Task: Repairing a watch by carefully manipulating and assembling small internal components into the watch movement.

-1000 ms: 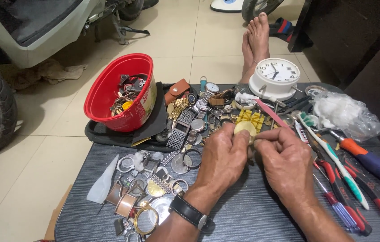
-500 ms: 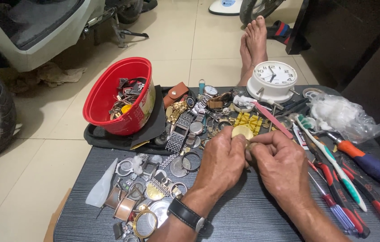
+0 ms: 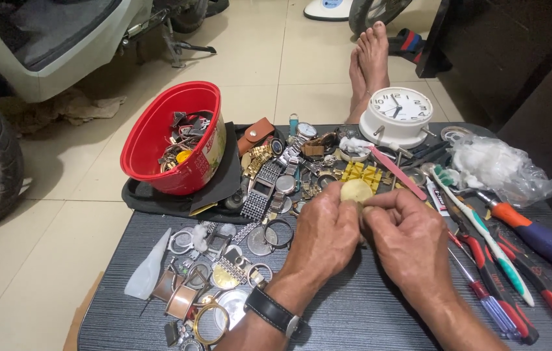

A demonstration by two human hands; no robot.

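Both hands meet mid-bench: left hand [image 3: 324,234] pinches a small round yellowish disc [image 3: 356,190], right hand [image 3: 409,237] curls closed just beside it, though what it grips is hidden. Watch parts [image 3: 224,273] clutter the left, a red bowl [image 3: 159,140] and white clock [image 3: 398,116] sit behind, and screwdrivers [image 3: 523,260] lie right, partly cut off.

You are looking at a red tub [image 3: 159,140] sitting at the table's far left, wearing a cream label [image 3: 214,146] on its side — and a crumpled clear plastic bag [image 3: 500,169] lying at the far right, beside the tools.
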